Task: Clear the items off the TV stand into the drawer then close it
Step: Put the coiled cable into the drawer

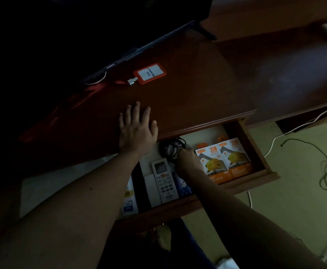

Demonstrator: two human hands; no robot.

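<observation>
Reaching Into the Open Drawer

Standing open below the stand's front edge, the drawer (255, 144) holds two orange charger boxes (224, 160) side by side at its right end, a white remote (164, 179) near the middle, and a coiled black cable (171, 147) behind the remote. An orange badge (149, 73) lies on the stand (188, 94), just in front of the TV (120, 61).

The right hand (186, 162) reaches down into the drawer between the cable and the boxes; it is blurred, and I cannot tell whether its fingers hold anything. The left hand (136, 130) rests flat on the stand near the front edge, fingers (137, 111) spread and released.

Left of the remote, more items sit in shadow, too dark to identify. The stand's left part is nearly black.
</observation>
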